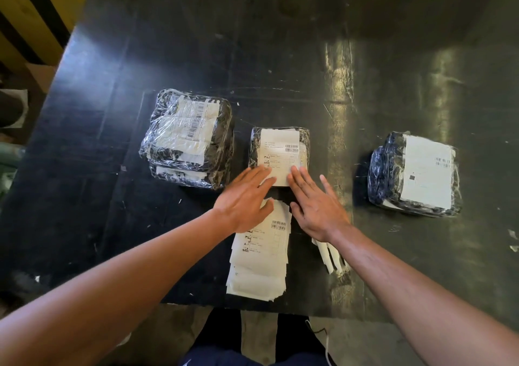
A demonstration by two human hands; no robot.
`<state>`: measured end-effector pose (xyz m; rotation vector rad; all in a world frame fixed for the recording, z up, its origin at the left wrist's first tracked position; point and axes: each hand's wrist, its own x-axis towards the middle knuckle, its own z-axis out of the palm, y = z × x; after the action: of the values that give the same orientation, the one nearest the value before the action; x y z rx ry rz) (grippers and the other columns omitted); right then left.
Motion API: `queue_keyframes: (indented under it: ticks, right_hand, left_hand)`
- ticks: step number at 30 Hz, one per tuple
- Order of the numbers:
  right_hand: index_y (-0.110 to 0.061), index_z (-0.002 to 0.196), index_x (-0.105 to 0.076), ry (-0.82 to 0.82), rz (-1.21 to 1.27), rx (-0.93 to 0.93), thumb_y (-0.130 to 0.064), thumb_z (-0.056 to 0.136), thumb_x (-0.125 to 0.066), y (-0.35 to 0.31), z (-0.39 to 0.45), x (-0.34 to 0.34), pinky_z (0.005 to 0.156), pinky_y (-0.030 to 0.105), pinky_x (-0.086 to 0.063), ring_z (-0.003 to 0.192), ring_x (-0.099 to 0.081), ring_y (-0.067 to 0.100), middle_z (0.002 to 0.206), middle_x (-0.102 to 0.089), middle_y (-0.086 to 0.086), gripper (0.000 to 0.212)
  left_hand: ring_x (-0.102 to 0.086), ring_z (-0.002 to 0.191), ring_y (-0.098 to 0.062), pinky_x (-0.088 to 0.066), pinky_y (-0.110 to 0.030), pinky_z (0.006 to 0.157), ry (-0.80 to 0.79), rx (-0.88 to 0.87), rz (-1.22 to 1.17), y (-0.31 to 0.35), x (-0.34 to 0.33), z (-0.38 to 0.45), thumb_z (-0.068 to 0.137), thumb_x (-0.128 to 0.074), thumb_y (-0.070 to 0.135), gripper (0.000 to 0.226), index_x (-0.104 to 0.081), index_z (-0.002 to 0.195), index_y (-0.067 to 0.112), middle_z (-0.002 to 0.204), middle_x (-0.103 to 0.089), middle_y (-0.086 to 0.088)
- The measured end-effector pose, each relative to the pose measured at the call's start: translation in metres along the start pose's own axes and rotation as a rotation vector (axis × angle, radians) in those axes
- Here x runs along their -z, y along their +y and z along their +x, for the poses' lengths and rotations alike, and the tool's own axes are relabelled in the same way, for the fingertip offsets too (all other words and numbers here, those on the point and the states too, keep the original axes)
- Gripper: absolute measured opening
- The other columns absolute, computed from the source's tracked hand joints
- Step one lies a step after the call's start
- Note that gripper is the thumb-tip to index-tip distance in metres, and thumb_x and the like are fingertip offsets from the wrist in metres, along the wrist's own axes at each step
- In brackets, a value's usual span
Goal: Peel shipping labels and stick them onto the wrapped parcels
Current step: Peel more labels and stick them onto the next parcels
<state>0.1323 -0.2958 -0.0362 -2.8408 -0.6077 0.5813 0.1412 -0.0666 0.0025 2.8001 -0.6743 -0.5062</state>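
A small parcel wrapped in clear plastic [304, 143] lies at the table's middle with a white shipping label [279, 152] on its top. My left hand [244, 197] and my right hand [316, 204] lie flat side by side, their straight fingertips pressing the label's near edge. Under my wrists, a fanned stack of printed labels [259, 261] lies near the front edge. A stack of wrapped parcels [188, 138] with small barcode strips stands to the left. Another wrapped stack [415, 174], its top bearing a large white label, stands to the right.
Several thin white backing strips [330, 256] lie beside my right forearm. The black table [280, 56] is scuffed and dotted with paper scraps. Yellow and black panels [31, 8] and a cardboard box [39, 76] sit past the left edge. My legs show below the front edge.
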Motion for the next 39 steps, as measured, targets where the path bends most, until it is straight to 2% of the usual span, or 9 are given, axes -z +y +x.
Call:
queue_keyframes:
  ticks: [6,13,15,19,27,30,33,37,39]
  right_hand:
    - [-0.022,0.167,0.003,0.012,0.011,0.005,-0.047,0.109,-0.023,0.001,0.001,0.0,0.131,0.054,0.003,0.16,0.016,0.012,0.174,0.015,-0.006,0.068]
    - [-0.024,0.166,0.005,-0.005,0.03,-0.008,-0.047,0.11,-0.025,-0.002,0.0,0.003,0.131,0.054,0.003,0.16,0.016,0.014,0.173,0.016,-0.006,0.068]
    - [-0.024,0.166,0.003,0.003,0.057,-0.015,-0.047,0.11,-0.027,-0.004,0.0,0.004,0.131,0.054,0.004,0.16,0.016,0.014,0.173,0.015,-0.006,0.067]
    - [-0.023,0.167,-0.003,0.029,0.078,-0.003,-0.047,0.106,-0.026,-0.005,-0.001,0.004,0.13,0.055,0.004,0.161,0.013,0.015,0.174,0.01,-0.006,0.069]
    - [-0.024,0.167,0.001,0.001,0.077,-0.012,-0.05,0.105,-0.02,-0.003,-0.001,0.005,0.131,0.055,0.001,0.16,0.017,0.013,0.174,0.015,-0.007,0.07]
    - [-0.026,0.166,0.002,-0.001,0.088,-0.012,-0.056,0.094,-0.003,-0.006,-0.002,0.008,0.131,0.055,0.003,0.16,0.018,0.014,0.173,0.015,-0.007,0.078]
    - [-0.027,0.164,0.003,-0.004,0.088,-0.022,-0.057,0.093,-0.002,-0.007,-0.001,0.01,0.131,0.056,0.002,0.16,0.017,0.016,0.173,0.012,-0.007,0.077]
    - [-0.027,0.166,0.006,-0.02,0.073,-0.023,-0.047,0.108,-0.025,-0.005,-0.001,0.012,0.131,0.053,0.006,0.159,0.019,0.014,0.172,0.017,-0.009,0.069]
    - [-0.027,0.166,0.006,-0.016,0.081,-0.022,-0.045,0.11,-0.031,-0.006,-0.002,0.012,0.131,0.053,0.005,0.159,0.019,0.014,0.172,0.018,-0.009,0.069]
  left_hand:
    - [-0.031,0.153,-0.023,-0.021,-0.039,0.128,0.012,0.077,-0.059,0.014,0.0,0.024,0.106,-0.042,0.041,0.062,-0.03,0.161,0.013,0.165,-0.033,-0.004]
    - [-0.055,0.119,-0.022,-0.046,-0.037,0.104,0.095,0.206,0.008,0.004,0.01,0.028,0.099,-0.051,0.039,0.046,-0.053,0.137,0.012,0.137,-0.054,-0.005]
    - [-0.052,0.131,-0.024,-0.044,-0.04,0.111,0.109,0.168,-0.013,0.01,0.012,0.038,0.1,-0.052,0.039,0.051,-0.049,0.144,0.013,0.147,-0.05,-0.006]
    - [-0.026,0.156,-0.023,-0.019,-0.041,0.128,0.043,0.089,-0.026,0.019,0.016,0.06,0.105,-0.047,0.039,0.066,-0.027,0.163,0.017,0.169,-0.028,-0.002]
    - [-0.052,0.13,-0.024,-0.04,-0.04,0.114,0.083,0.273,0.05,0.001,0.024,0.071,0.098,-0.055,0.039,0.051,-0.05,0.141,0.012,0.142,-0.052,-0.004]
    - [-0.045,0.141,-0.027,-0.04,-0.043,0.117,0.096,0.228,0.015,0.012,0.027,0.086,0.099,-0.055,0.042,0.058,-0.047,0.149,0.012,0.155,-0.045,-0.005]
    - [-0.032,0.152,-0.026,-0.033,-0.044,0.122,0.052,0.145,-0.039,0.02,0.03,0.102,0.101,-0.057,0.039,0.07,-0.031,0.162,0.016,0.168,-0.031,-0.003]
    - [-0.043,0.14,-0.026,-0.048,-0.044,0.111,0.081,0.294,-0.038,0.003,0.032,0.116,0.1,-0.059,0.043,0.068,-0.037,0.155,0.012,0.156,-0.041,-0.006]
    - [-0.041,0.141,-0.027,-0.046,-0.044,0.112,0.07,0.317,-0.013,-0.004,0.033,0.118,0.1,-0.058,0.044,0.067,-0.038,0.155,0.011,0.157,-0.041,-0.007]
